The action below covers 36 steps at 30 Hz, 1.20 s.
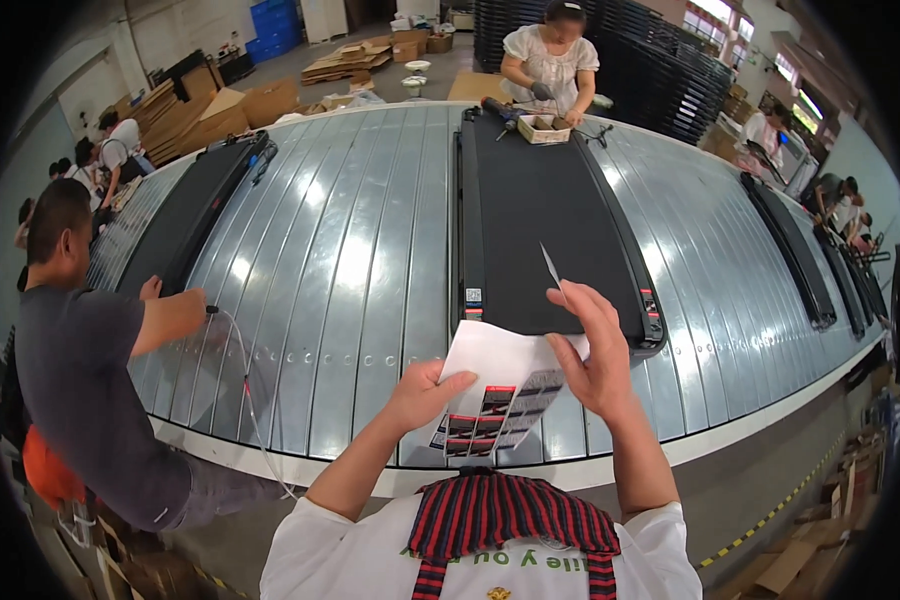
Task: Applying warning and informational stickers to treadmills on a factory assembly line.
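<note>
My left hand pinches a white sheet of stickers by its left edge, thumb on top. Rows of small red, black and grey labels cover the sheet's lower part. At its upper right corner is my right hand, thumb against the paper and fingers raised. A thin pale sticker stands up at the fingertips of that hand, seen almost edge-on. Just beyond the sheet lies a long black walking-pad treadmill, with small labels on its near corners.
The treadmill rests on a metal roller conveyor. At its far end a co-worker stands by a small basket and a power driver. To my left, another co-worker reaches toward a second black treadmill; a cable hangs nearby.
</note>
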Motion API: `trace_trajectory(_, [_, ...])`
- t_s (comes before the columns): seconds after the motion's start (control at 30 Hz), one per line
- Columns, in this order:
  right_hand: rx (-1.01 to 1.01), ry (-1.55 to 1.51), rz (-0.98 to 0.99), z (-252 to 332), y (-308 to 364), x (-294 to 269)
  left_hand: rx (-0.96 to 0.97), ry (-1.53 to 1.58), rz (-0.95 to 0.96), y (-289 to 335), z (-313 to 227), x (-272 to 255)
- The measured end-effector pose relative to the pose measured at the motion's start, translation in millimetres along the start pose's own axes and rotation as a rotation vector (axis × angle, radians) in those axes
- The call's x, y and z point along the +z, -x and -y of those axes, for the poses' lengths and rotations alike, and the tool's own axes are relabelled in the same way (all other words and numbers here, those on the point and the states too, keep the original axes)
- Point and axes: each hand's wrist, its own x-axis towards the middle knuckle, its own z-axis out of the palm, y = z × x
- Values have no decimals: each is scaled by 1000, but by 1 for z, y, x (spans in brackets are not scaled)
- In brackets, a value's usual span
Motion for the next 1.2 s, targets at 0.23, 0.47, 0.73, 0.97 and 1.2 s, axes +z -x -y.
trace_trajectory(0.23, [397,-325,283,12,6,-3,31,21,105,-7,13,-22])
trace_trajectory(0.47, [314,-228,370,13,-2,4,89,-16,87,2,9,-30])
trace_trajectory(0.73, [156,-311,426,-9,16,-3,53,-85,-45,22,3,3])
trace_trajectory(0.97, [181,-444,392,-32,41,-32,22,-224,-138,30,-4,53])
trace_trajectory(1.2, [161,-586,558,-55,63,-67,216,-511,-165,30,2,117])
